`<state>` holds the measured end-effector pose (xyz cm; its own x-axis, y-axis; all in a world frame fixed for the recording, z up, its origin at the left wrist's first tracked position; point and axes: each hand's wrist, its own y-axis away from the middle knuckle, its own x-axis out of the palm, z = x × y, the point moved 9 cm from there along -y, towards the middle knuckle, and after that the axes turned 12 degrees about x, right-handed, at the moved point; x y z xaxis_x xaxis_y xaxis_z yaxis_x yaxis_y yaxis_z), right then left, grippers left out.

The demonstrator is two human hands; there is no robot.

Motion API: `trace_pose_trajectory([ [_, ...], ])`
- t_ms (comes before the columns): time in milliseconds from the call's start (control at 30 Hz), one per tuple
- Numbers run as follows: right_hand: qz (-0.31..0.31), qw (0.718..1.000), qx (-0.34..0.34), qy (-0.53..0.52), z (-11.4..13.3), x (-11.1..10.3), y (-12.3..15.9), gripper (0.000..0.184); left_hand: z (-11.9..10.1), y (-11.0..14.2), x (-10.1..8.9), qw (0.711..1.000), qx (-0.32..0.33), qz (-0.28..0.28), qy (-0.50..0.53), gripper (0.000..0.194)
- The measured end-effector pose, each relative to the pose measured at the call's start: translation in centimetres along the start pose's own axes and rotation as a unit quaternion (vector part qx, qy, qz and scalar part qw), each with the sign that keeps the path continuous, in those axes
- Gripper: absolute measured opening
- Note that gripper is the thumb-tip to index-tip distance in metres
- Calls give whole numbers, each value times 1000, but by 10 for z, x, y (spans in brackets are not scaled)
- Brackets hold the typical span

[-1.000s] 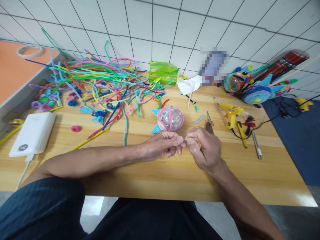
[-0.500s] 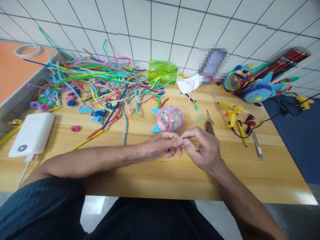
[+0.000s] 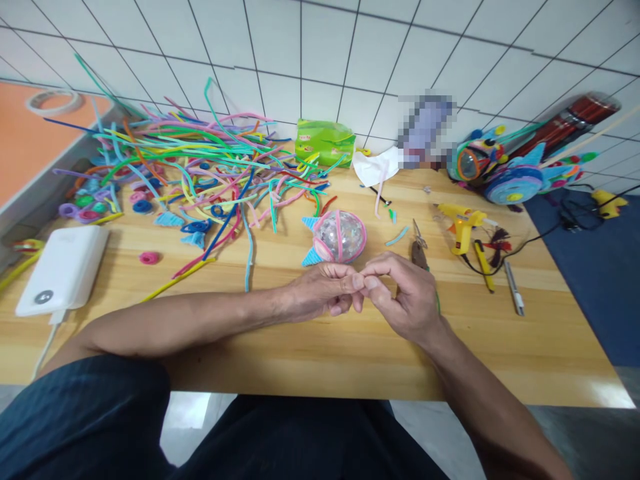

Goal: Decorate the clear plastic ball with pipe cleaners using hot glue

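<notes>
My left hand (image 3: 320, 293) and my right hand (image 3: 406, 299) meet fingertip to fingertip low over the wooden table (image 3: 310, 347), both in a pinch. What sits between the fingertips is hidden. A thin green pipe cleaner (image 3: 439, 301) shows along the outer edge of my right hand. Just beyond the fingers lies a clear glittery ball (image 3: 341, 237) wrapped in pink strips, with two blue fuzzy cones on its left side. Small pliers (image 3: 418, 248) lie right behind my right hand.
A big tangle of coloured pipe cleaners (image 3: 200, 167) covers the back left. A white power bank (image 3: 63, 267) lies at the left edge. A yellow glue gun (image 3: 463, 227), a pen (image 3: 514, 297) and a colourful craft fish (image 3: 510, 175) are at the right; a green packet (image 3: 325, 141) stands by the wall.
My right hand has shifted slightly left and its fingers have closed tighter against the left fingertips. The green strand now shows beside my right hand.
</notes>
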<state>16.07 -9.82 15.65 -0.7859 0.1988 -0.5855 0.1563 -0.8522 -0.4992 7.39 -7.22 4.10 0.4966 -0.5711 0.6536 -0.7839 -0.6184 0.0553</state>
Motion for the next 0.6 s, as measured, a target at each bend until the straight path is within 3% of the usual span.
trace_pose_trajectory([
  [600, -6, 1000, -6, 12, 2, 1, 1, 16, 2, -1, -2, 1000, -1, 2, 0, 63],
])
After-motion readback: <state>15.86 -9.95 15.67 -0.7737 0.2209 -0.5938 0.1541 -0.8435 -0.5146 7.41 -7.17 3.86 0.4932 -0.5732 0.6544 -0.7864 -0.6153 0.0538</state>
